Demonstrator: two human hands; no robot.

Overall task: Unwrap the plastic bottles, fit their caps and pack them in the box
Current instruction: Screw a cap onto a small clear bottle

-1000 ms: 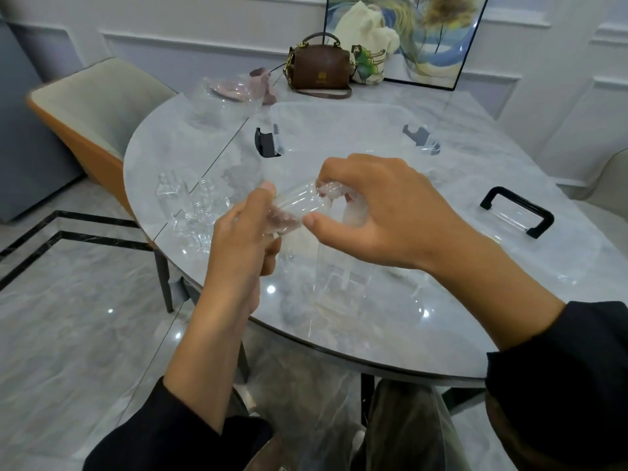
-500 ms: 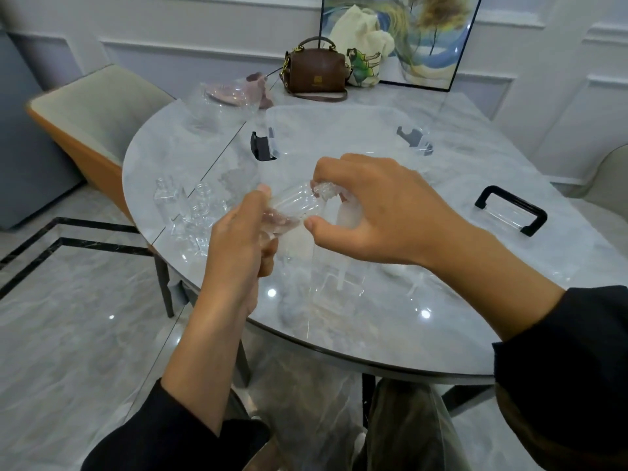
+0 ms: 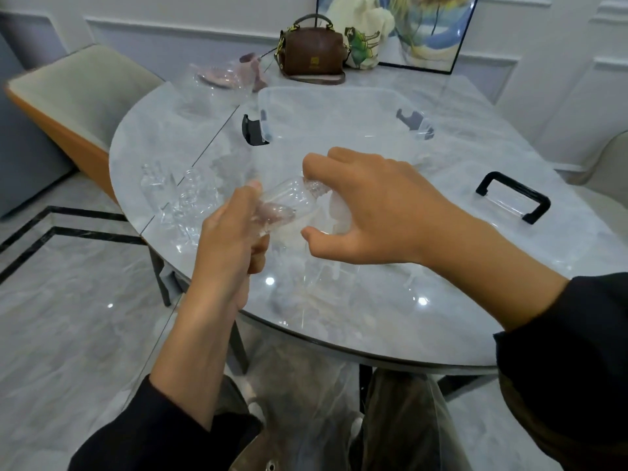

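Progress view, head camera. Your left hand grips the body of one clear bottle, held tilted above the near-left part of the table, its neck pointing to the far right. Your right hand closes its curled fingers over that ribbed neck end, with the thumb held out below and off the bottle. Whether a cap sits under those fingers cannot be told, nor whether any film remains on this bottle, since both are clear. The step in hand is judged to be capping, or stripping wrap at the neck. The box stands open farther back at the table's centre, and no packed bottle can be made out through its clear walls. Its lid lies to the right, apart from the box. A cluster of loose bottles waits at the left edge of the table, near your left hand, and crumpled clear wrapping lies at the far left beside a brown handbag. Judged from this, the task is at an early stage: the held bottle is to be finished and packed, then the waiting cluster.
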